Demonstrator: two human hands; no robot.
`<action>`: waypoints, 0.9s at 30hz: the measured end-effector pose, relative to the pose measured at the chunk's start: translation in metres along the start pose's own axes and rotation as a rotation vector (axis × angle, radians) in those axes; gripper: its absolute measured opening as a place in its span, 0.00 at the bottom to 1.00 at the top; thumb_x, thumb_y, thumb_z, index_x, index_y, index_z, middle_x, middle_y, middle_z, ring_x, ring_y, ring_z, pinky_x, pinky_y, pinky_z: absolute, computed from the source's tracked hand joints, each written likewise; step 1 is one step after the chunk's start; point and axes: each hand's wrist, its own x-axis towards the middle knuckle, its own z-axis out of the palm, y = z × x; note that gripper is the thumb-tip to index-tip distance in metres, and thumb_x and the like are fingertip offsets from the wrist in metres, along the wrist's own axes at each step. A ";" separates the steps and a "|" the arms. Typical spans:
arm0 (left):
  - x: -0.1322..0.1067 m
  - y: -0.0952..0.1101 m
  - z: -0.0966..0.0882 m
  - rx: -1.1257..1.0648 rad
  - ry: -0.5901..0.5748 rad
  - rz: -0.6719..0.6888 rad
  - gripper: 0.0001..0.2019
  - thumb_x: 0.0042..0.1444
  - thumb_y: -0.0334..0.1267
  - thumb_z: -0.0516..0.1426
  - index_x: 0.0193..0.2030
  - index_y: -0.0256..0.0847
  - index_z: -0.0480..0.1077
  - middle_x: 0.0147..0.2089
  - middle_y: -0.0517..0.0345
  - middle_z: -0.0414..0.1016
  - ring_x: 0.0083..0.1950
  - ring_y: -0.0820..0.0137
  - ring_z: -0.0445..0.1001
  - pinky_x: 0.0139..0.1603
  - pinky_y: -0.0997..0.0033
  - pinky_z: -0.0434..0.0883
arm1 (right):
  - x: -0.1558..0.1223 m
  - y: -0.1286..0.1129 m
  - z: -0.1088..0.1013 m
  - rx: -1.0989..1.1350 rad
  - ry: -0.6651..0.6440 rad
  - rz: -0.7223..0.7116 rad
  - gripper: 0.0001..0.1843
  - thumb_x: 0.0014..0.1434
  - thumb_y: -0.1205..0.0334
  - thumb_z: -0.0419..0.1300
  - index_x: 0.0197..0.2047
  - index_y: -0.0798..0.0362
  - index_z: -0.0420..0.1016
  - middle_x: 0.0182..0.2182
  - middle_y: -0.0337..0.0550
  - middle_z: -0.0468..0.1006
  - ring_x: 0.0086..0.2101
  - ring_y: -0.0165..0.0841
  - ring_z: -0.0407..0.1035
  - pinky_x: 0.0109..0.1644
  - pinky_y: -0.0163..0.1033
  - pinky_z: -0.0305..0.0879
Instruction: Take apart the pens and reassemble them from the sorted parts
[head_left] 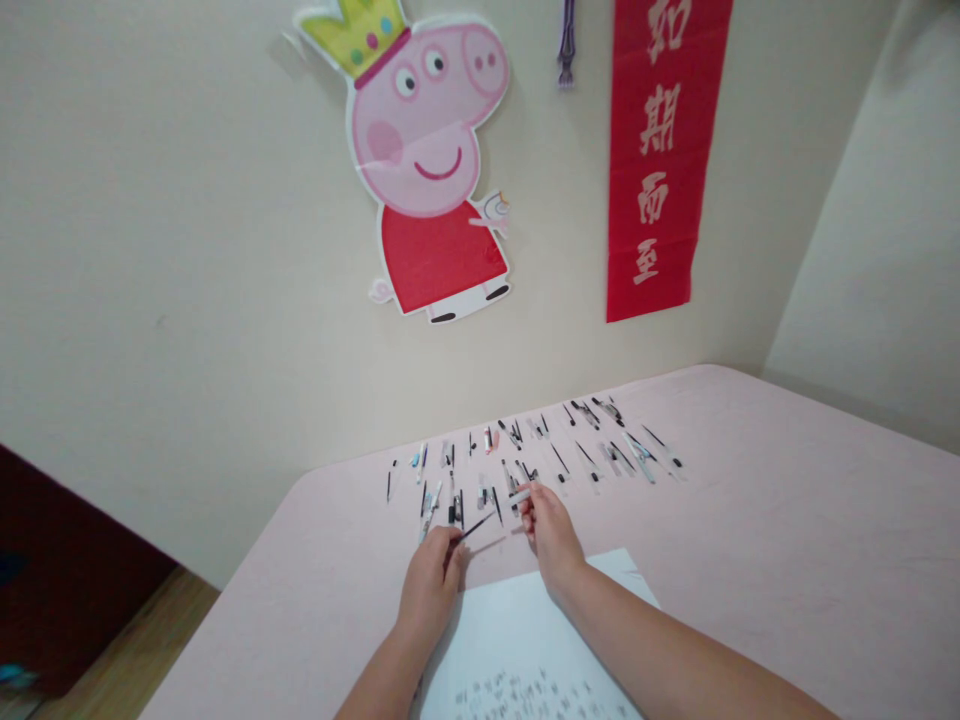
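Got my left hand (431, 572) pinching a black refill (478, 526) and my right hand (552, 532) pinching a white pen barrel (519, 494) over the pink table (750, 520).

Tabletop (750, 560): pale pink. Sheet (517, 630): white, dark print. Pen parts (592, 455): mostly black, white and clear, a few blue. Refill (478, 525) in my left grip (429, 580): black. Barrel (520, 495) in my right grip (551, 530): white. Banner (660, 150): red, pale gold characters.

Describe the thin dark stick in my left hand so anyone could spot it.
On the pink table, beyond the white sheet, the left hand pinches a thin dark stick slanting toward the pale tube in the right hand. Unlike the pen parts in rows behind, it is held, not laid down.
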 end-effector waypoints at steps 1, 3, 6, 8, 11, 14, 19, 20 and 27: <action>0.000 0.000 0.000 0.001 -0.001 0.002 0.09 0.58 0.37 0.49 0.41 0.41 0.69 0.39 0.53 0.75 0.40 0.63 0.73 0.42 0.63 0.70 | 0.001 0.001 0.000 -0.004 0.007 -0.001 0.18 0.51 0.45 0.57 0.34 0.52 0.70 0.21 0.33 0.63 0.18 0.23 0.53 0.19 0.29 0.46; 0.000 0.000 0.000 0.004 -0.004 0.006 0.09 0.58 0.38 0.49 0.41 0.41 0.68 0.39 0.53 0.75 0.40 0.63 0.73 0.42 0.63 0.70 | 0.003 0.004 -0.001 -0.029 -0.005 -0.008 0.18 0.51 0.45 0.57 0.33 0.53 0.69 0.20 0.32 0.63 0.18 0.23 0.53 0.19 0.29 0.46; 0.001 -0.003 0.001 -0.002 -0.003 0.010 0.10 0.59 0.38 0.48 0.41 0.41 0.68 0.39 0.52 0.74 0.41 0.63 0.73 0.42 0.62 0.70 | 0.004 0.009 -0.001 -0.135 -0.093 -0.030 0.19 0.50 0.44 0.57 0.31 0.53 0.70 0.19 0.32 0.62 0.17 0.23 0.53 0.19 0.30 0.46; 0.001 -0.005 0.002 -0.016 0.012 0.011 0.10 0.59 0.38 0.47 0.42 0.40 0.68 0.39 0.52 0.75 0.41 0.63 0.73 0.43 0.62 0.70 | 0.002 0.014 0.000 -0.241 -0.173 -0.080 0.19 0.51 0.44 0.57 0.31 0.54 0.72 0.18 0.32 0.63 0.18 0.25 0.55 0.20 0.30 0.48; 0.001 -0.008 0.003 -0.047 0.064 0.002 0.11 0.59 0.38 0.47 0.41 0.41 0.68 0.39 0.52 0.75 0.42 0.63 0.74 0.45 0.61 0.70 | -0.003 0.018 0.001 -0.394 -0.286 -0.197 0.16 0.53 0.48 0.57 0.29 0.54 0.71 0.19 0.35 0.68 0.21 0.27 0.60 0.23 0.32 0.54; 0.002 -0.009 0.005 -0.085 0.126 -0.023 0.11 0.58 0.40 0.48 0.40 0.41 0.68 0.39 0.52 0.75 0.42 0.62 0.74 0.45 0.60 0.71 | -0.008 0.019 0.002 -0.543 -0.382 -0.279 0.10 0.56 0.58 0.54 0.30 0.54 0.71 0.22 0.37 0.72 0.24 0.30 0.65 0.29 0.33 0.58; 0.003 -0.010 0.007 -0.113 0.168 -0.045 0.11 0.57 0.42 0.49 0.40 0.41 0.68 0.38 0.52 0.75 0.41 0.61 0.74 0.44 0.59 0.71 | -0.015 0.014 0.002 -0.844 -0.417 -0.367 0.08 0.55 0.67 0.54 0.33 0.53 0.74 0.28 0.40 0.76 0.30 0.32 0.68 0.34 0.34 0.58; 0.003 -0.010 0.008 -0.113 0.167 -0.044 0.11 0.57 0.42 0.49 0.40 0.41 0.68 0.38 0.52 0.75 0.41 0.61 0.74 0.44 0.59 0.71 | -0.017 0.012 0.002 -0.895 -0.418 -0.384 0.08 0.55 0.67 0.54 0.34 0.53 0.75 0.29 0.41 0.77 0.31 0.32 0.68 0.34 0.34 0.58; 0.001 -0.008 0.009 -0.125 0.129 -0.030 0.11 0.58 0.42 0.49 0.40 0.40 0.69 0.38 0.52 0.75 0.41 0.62 0.74 0.44 0.60 0.71 | -0.031 0.000 0.004 -1.193 -0.441 -0.519 0.10 0.58 0.67 0.54 0.38 0.51 0.76 0.33 0.42 0.78 0.34 0.33 0.70 0.37 0.34 0.57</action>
